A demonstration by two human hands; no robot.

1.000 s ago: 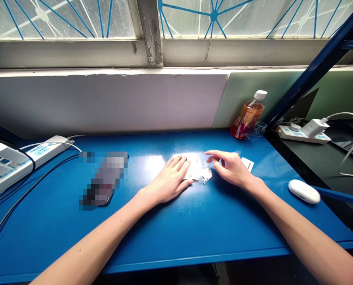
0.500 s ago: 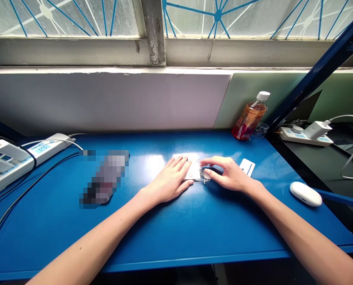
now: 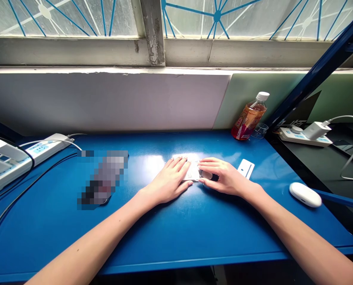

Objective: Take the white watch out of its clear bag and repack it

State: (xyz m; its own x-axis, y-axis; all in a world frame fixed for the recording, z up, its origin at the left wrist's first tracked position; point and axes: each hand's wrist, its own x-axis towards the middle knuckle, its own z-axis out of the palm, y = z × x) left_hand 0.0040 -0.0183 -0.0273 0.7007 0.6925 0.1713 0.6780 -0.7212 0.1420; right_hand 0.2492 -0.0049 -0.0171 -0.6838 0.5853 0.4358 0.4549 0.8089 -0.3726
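Pale card (image 3: 193, 173), perhaps plastic, under left hand (image 3: 168, 183), right hand (image 3: 224, 179) touching.

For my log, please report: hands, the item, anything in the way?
Left hand flat on small white packet. Right hand at its right edge, grip unclear. White card just beyond right hand.

Sheet (image 3: 193, 171), perhaps, under left hand (image 3: 170, 182)
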